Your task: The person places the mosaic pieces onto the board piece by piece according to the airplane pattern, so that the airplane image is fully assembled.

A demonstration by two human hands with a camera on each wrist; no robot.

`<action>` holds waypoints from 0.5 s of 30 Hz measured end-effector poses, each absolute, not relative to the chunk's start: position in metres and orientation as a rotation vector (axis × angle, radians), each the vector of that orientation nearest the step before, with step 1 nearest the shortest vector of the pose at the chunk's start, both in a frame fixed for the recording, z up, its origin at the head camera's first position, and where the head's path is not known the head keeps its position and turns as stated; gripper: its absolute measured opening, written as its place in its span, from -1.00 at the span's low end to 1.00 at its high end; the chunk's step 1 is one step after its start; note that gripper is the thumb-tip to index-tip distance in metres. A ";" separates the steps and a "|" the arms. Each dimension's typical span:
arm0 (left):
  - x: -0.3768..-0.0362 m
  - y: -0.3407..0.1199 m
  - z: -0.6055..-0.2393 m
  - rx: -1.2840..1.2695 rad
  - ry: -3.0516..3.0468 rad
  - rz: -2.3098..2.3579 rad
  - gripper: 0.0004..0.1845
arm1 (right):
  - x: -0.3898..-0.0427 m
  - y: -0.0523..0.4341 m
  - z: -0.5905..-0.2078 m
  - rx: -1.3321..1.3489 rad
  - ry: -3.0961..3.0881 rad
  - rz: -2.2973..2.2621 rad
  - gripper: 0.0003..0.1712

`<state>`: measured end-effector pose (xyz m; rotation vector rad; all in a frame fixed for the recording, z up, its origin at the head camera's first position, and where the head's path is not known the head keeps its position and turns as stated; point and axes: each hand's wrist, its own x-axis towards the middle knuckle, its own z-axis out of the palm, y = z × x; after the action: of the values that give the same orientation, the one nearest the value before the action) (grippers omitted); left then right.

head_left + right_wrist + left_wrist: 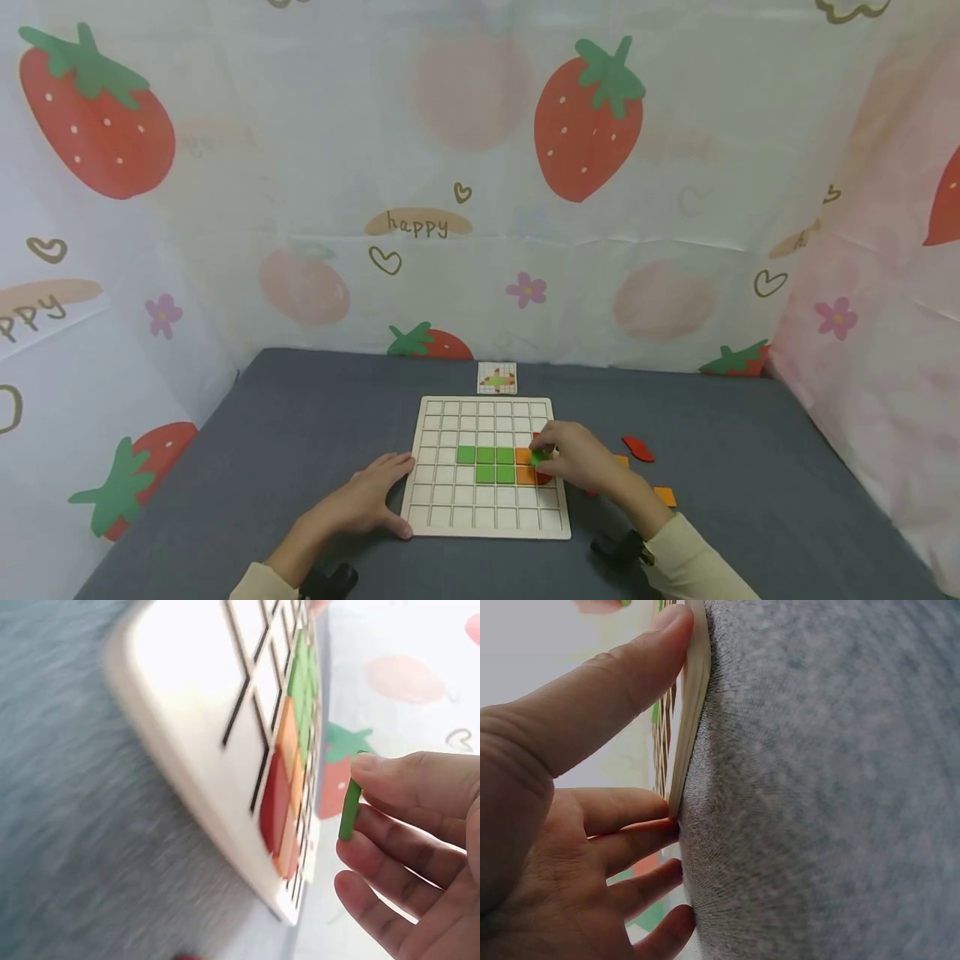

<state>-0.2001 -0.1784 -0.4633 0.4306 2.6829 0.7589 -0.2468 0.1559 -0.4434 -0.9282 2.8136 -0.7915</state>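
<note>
Right hand (581, 460) pinches a green tile (349, 808) above the grid board (450, 508). Left hand (371, 496), fingers straight, presses the board's left edge.

1. Grid board (486, 508) lies on the table (300, 433), midway between its left and right edges, nearer the front edge.
2. Pattern card (497, 377) lies just behind the board's rear edge, apart from it.
3. Placed tiles (486, 463) sit in the board's middle rows, right of centre.
4. Left hand (367, 498) rests on the table against the board's front-left corner.
5. Right hand (581, 460) is over the board's right edge, pinching 1 tile (538, 457).
6. Loose pieces (639, 448) lie on the table right of the board.
</note>
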 end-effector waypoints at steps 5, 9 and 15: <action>-0.201 -0.178 -0.464 0.438 2.682 0.754 0.08 | -0.251 0.144 -0.438 -0.954 2.788 -0.808 -0.75; -0.200 -0.178 -0.463 0.443 2.687 0.763 0.07 | -0.254 0.133 -0.437 -0.973 2.779 -0.807 -0.74; -0.198 -0.178 -0.462 0.442 2.687 0.778 0.08 | -0.257 0.118 -0.438 -1.012 2.759 -0.799 -0.73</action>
<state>-0.1985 -0.1779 -0.4624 0.4422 2.6874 0.7777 -0.2572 0.1184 -0.4384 -1.0115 2.7592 -0.7986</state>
